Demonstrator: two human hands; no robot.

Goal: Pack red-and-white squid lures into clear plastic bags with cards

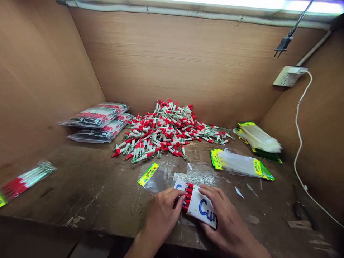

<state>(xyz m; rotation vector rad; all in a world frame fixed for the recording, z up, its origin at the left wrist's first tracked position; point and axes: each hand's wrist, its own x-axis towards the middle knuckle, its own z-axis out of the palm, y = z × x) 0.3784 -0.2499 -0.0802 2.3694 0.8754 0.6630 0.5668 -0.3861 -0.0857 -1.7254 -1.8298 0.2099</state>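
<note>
Near the front edge of the table, my right hand (224,218) grips a white card holder (200,204) with blue lettering, thumb below and fingers over its top. Several red-tipped lures (189,195) lie side by side in it, their red ends showing at its left part. My left hand (166,208) pinches at those red ends with thumb and forefinger. Just behind my left hand lies a clear bag (154,179) with a yellow "BCT LURE" header. Beyond it rises a large pile of red and white lures (166,132).
Stacked filled bags (94,120) stand at the back left, and a packed lure bag (28,179) lies at the left. Flat bags (239,163) and another stack (259,138) are at the right. Pliers (302,211) and a white cable (297,143) are far right.
</note>
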